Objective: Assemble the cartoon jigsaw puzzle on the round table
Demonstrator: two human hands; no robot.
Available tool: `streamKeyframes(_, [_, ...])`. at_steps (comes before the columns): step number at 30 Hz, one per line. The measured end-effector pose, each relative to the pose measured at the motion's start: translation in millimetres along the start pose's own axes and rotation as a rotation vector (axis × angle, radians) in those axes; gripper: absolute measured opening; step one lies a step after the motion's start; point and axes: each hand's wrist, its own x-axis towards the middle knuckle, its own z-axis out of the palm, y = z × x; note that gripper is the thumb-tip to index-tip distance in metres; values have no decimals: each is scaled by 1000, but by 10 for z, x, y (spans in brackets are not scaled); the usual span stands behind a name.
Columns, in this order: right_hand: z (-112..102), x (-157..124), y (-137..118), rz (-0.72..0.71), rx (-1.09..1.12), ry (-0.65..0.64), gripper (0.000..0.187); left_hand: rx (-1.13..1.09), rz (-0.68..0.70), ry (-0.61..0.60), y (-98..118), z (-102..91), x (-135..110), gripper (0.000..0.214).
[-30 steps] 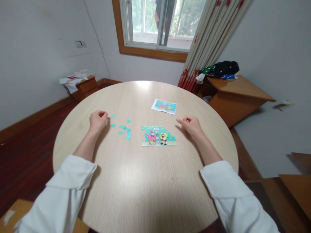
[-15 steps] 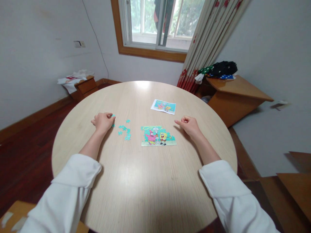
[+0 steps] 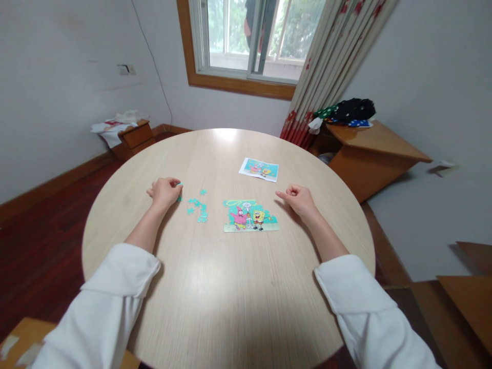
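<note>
My left hand (image 3: 165, 191) is at the left part of the table, its thumb and forefinger pinched on a small teal puzzle piece (image 3: 180, 184). The fingers partly cover that piece, and another bit of teal shows just below it. Several loose teal puzzle pieces (image 3: 202, 209) lie to the right of this hand. A partly assembled jigsaw puzzle (image 3: 249, 216) with cartoon figures lies flat at the middle, its upper right edge stepped and uneven. To the right of the puzzle, my right hand (image 3: 299, 199) rests with its fingers curled in and nothing visible in them.
Behind the puzzle lies a printed picture (image 3: 261, 169) of the same cartoon scene. Everything sits on a round wooden table (image 3: 230, 287). Beyond its right edge stands a wooden cabinet (image 3: 376, 154) topped with cloths; a small wooden stand (image 3: 137, 135) with papers is at the far left.
</note>
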Motion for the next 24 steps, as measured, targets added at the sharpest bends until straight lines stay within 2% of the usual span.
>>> streamKeyframes(10, [-4, -3, 2, 1, 6, 1, 53, -8, 83, 13, -41, 43, 9, 28])
streamKeyframes(19, [-3, -22, -29, 5, 7, -9, 55, 70, 108, 55, -68, 22, 35, 38])
streamKeyframes(24, [-2, -14, -11, 11, 18, -15, 55, -17, 154, 113, -83, 6, 39, 33])
